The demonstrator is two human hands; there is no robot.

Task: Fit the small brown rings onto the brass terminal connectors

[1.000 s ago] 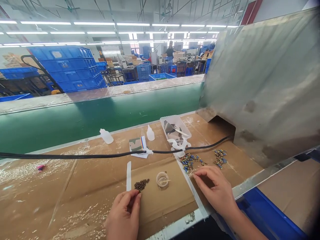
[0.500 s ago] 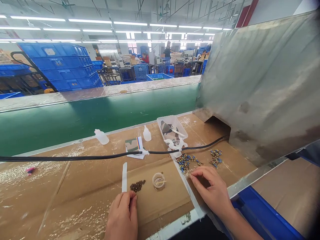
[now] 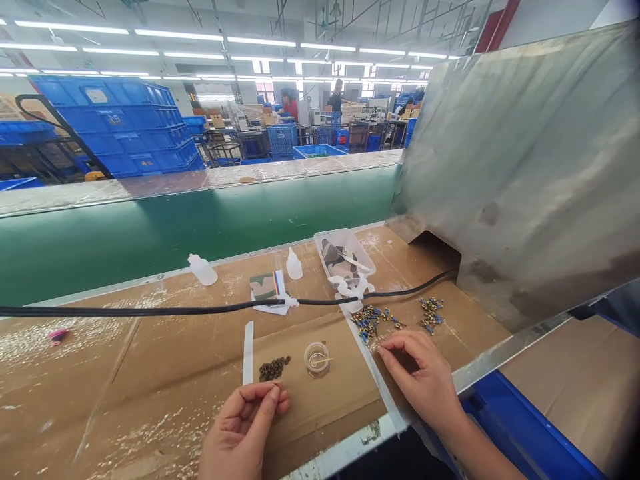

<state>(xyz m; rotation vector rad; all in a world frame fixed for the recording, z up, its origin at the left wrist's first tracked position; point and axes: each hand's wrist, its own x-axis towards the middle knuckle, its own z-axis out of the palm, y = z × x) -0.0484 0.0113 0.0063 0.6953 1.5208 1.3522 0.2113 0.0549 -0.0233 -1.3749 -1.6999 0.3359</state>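
Observation:
My left hand [image 3: 245, 420] is pinched with thumb against index finger, just below a small heap of dark brown rings [image 3: 273, 369]. Whatever sits between those fingertips is too small to make out. On the right, my right hand [image 3: 419, 373] also forms a pinch, its fingertips close to a pile of small blue and brass-coloured parts [image 3: 369, 323]; I cannot make out what it holds. A second cluster of the same parts [image 3: 431, 315] lies beyond that hand. Between both hands stands a small round clear dish [image 3: 315, 365] with a thin stick across it.
A black cable [image 3: 150, 311] runs across the cardboard-covered bench, near two white squeeze bottles [image 3: 203, 271] and a clear plastic box [image 3: 367, 248]. A large metal housing [image 3: 520, 167] rises at the right. Behind lies a green conveyor belt [image 3: 250, 213]. People are in the background.
My left hand has turned, showing its thumb and curled fingers, and its fingertips have shifted slightly right. My right hand stays nearly in place.

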